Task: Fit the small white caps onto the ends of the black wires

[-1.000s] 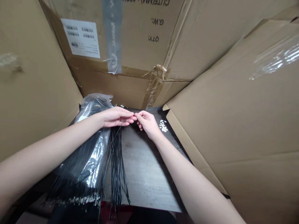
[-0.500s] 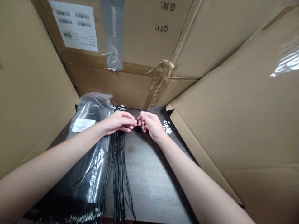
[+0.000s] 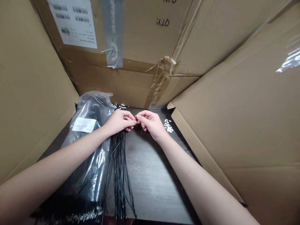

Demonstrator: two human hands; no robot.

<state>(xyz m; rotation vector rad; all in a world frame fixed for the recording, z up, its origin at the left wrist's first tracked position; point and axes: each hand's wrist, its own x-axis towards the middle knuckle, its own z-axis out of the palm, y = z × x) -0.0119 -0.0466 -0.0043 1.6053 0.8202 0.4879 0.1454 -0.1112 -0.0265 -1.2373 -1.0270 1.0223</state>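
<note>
At the left of the frame, a tan cardboard panel [image 3: 25, 93] stands beside your clear plastic bag [image 3: 96, 184], which carries a white label [image 3: 83, 125] and is packed with black strands. Shiny tips [image 3: 86, 216] gather at its lower end, at the lower left; by the look of it, most of the stock lies there, not yet taken up.

Right of the bag, in the lower middle, you have a loose bundle of black cords [image 3: 119, 178]; whether these are finished or waiting, I cannot tell. Small white pieces [image 3: 121, 107] lie beyond them, near the back box.

Just left of the centre, your left hand [image 3: 119, 122] is pinched, thumb and forefinger clamped on a small dark piece [image 3: 136, 120], perhaps a cord's end. Your right hand [image 3: 152, 125] meets it from the other side, fingertips close in; whether they grip it too is hidden. With both hands on it, that piece looks unfinished.

Farther right, past bare tabletop [image 3: 154, 190], more white bits [image 3: 168, 125] lie scattered, apart from your fingers and seemingly unused.
</note>
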